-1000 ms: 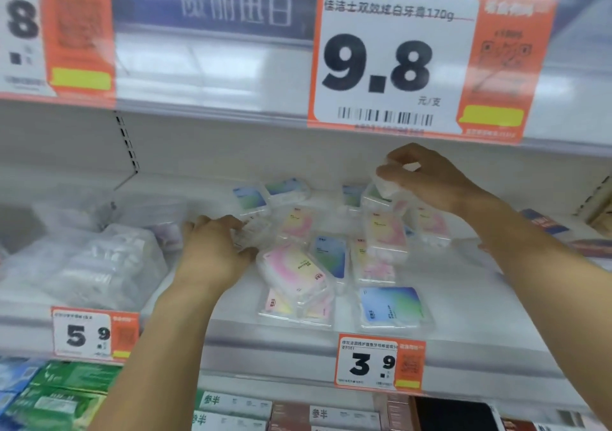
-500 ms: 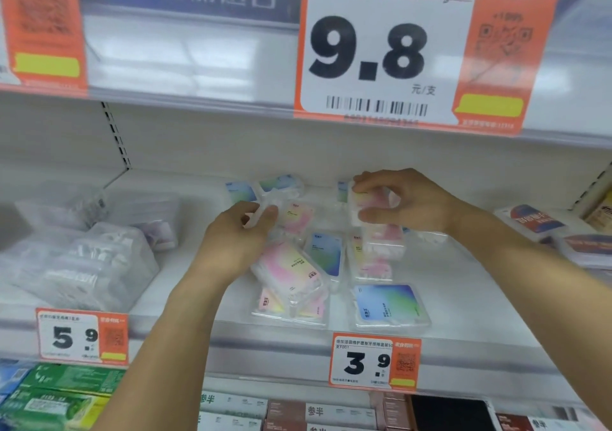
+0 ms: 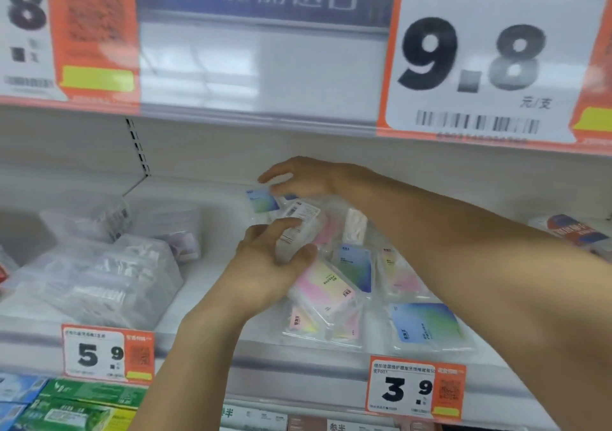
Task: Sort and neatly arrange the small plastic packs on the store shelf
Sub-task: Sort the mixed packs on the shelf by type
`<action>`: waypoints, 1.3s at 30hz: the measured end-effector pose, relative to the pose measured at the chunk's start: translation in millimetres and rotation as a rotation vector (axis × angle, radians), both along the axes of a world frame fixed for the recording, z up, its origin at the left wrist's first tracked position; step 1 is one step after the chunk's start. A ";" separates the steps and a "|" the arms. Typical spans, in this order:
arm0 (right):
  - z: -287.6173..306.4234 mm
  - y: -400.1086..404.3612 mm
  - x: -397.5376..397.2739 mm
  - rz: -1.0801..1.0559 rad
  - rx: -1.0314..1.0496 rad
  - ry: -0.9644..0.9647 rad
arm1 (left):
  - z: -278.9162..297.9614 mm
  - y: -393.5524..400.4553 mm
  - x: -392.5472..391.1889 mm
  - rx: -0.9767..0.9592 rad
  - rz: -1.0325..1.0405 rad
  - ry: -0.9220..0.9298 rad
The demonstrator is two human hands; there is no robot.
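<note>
Two hands have shifted over the shelf (image 3: 212,331): the right hand (image 3: 308,179), fingers spread and holding nothing, has reached back-left over a blue pack (image 3: 263,202), while the left hand (image 3: 268,265) now grips a label-side-up pack (image 3: 299,222) above the jumbled packs (image 3: 351,285).

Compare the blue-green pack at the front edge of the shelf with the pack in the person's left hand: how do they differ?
The front blue-green pack lies flat, untouched, coloured face up. The held pack is gripped by the left hand, tilted, showing a white barcode label. Both are small clear plastic packs.
</note>
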State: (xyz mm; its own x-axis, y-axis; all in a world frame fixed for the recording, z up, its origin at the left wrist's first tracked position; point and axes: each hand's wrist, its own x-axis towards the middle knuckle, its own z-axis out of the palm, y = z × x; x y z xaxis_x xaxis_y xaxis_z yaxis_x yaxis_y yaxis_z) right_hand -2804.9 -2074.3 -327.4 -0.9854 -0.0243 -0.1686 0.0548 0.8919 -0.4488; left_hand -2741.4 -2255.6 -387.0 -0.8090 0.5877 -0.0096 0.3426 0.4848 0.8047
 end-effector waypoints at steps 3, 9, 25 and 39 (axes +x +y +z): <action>-15.9 -15.1 -20.4 0.080 0.043 -0.186 | 1.0 -1.8 0.8 -0.009 -0.025 0.002; 0.0 15.1 -4.2 -0.006 0.295 -0.258 | 3.6 -2.9 2.2 0.010 -0.052 -0.022; -18.0 134.8 156.2 -0.650 -0.117 0.006 | 1.2 33.6 29.3 0.037 -0.078 -0.043; -38.6 37.7 268.2 -0.652 -0.181 0.207 | 16.6 20.4 51.5 -0.267 -0.026 0.056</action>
